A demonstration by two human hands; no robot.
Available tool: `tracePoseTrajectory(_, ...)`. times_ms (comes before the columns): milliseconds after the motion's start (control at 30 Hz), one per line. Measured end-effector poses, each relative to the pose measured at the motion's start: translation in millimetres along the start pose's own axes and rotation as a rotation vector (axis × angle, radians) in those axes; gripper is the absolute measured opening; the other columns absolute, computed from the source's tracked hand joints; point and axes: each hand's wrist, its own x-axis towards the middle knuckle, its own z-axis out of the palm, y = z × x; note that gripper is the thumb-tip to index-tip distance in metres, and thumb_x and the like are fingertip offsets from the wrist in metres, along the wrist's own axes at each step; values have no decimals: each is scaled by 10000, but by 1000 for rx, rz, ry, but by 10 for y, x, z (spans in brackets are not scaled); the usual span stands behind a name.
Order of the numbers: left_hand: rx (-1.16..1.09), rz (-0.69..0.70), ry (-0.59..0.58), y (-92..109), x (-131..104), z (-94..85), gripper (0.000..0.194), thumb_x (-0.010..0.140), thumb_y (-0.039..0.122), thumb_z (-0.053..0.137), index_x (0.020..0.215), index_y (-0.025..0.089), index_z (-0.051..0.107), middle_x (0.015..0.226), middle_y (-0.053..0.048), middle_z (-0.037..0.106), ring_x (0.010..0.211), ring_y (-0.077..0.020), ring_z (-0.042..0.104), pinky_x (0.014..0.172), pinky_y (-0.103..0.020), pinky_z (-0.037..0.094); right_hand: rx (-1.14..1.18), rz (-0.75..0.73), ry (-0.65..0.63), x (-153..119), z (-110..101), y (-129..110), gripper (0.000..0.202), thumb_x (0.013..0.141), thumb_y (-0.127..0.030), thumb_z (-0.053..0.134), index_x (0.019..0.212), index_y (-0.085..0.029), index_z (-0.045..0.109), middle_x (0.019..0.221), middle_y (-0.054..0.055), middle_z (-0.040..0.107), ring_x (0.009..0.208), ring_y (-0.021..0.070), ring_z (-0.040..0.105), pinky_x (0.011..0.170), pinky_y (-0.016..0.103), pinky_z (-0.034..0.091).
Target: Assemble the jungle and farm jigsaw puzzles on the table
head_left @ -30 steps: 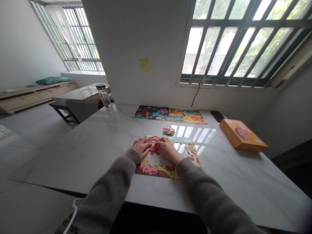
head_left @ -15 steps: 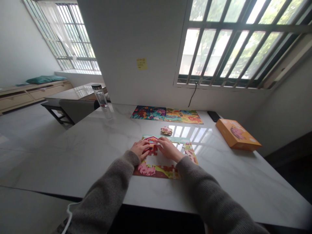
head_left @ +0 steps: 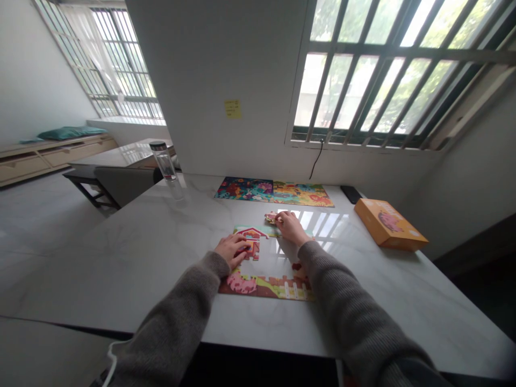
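A partly assembled jigsaw puzzle [head_left: 264, 287] lies on the white marbled table, its border joined around a bare middle. A red barn section [head_left: 253, 248] fills its upper left. My left hand [head_left: 233, 250] rests over the puzzle's left side by the barn, fingers spread and holding nothing. Just beyond the puzzle's top edge, my right hand [head_left: 292, 228] reaches to a small pile of puzzle pieces [head_left: 270, 217]. Its thumb and fingertips close at the pile's right side; what they pinch, if anything, is too small to make out.
Two colourful finished pictures [head_left: 245, 189] lie at the table's back. An orange box [head_left: 390, 224] and a black phone [head_left: 350, 194] are at the right. A glass bottle [head_left: 164, 161] stands at the back left. The table's [head_left: 161, 279] front edge is near.
My right hand has left the barn section and moved away from me and rightward to the pile. My left hand has hardly moved. The view has shifted slightly.
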Motion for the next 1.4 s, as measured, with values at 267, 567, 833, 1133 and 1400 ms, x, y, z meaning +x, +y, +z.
tracePoseTrajectory(267, -36, 43, 45, 16, -29, -31, 297, 857, 266, 618, 1144, 269, 695, 1252, -60, 635, 1143, -275, 569, 986, -446, 443, 7, -7, 14, 24, 8, 85, 83, 917, -228, 616, 981, -196, 656, 980, 81, 652, 914, 232, 536, 816, 324, 428)
tracePoseTrajectory(567, -36, 41, 187, 55, 18, -61, 310, 848, 229, 593, 1145, 231, 683, 1130, -78, 683, 1099, -277, 571, 960, -441, 446, 40, -113, 46, -187, -233, -96, 265, 914, -239, 612, 1171, -177, 586, 1117, 116, 669, 975, 271, 555, 865, 388, 438)
tracePoseTrajectory(833, -151, 212, 371, 380, 27, -249, 417, 859, 323, 680, 1257, 227, 601, 1300, -85, 619, 1180, -264, 535, 1063, -431, 424, 223, -344, -76, -751, -529, -665, 376, 931, -206, 604, 1294, -218, 509, 1178, 107, 645, 1110, 265, 567, 950, 420, 464)
tracePoseTrajectory(1133, -176, 273, 276, 350, 61, -133, 308, 812, 293, 743, 1107, 244, 666, 1184, -72, 680, 1156, -262, 577, 1030, -440, 457, 356, -349, -52, -945, -506, -818, 353, 914, -146, 595, 1250, -234, 530, 1205, 107, 632, 1143, 254, 578, 990, 437, 477)
tracePoseTrajectory(1400, -194, 303, 331, 401, 67, -132, 286, 843, 307, 726, 1113, 233, 664, 1157, -73, 697, 1125, -246, 603, 1019, -439, 471, 461, -328, -8, -1007, -444, -805, 455, 902, -131, 584, 1330, -253, 492, 1324, 119, 556, 1246, 255, 542, 1041, 448, 476)
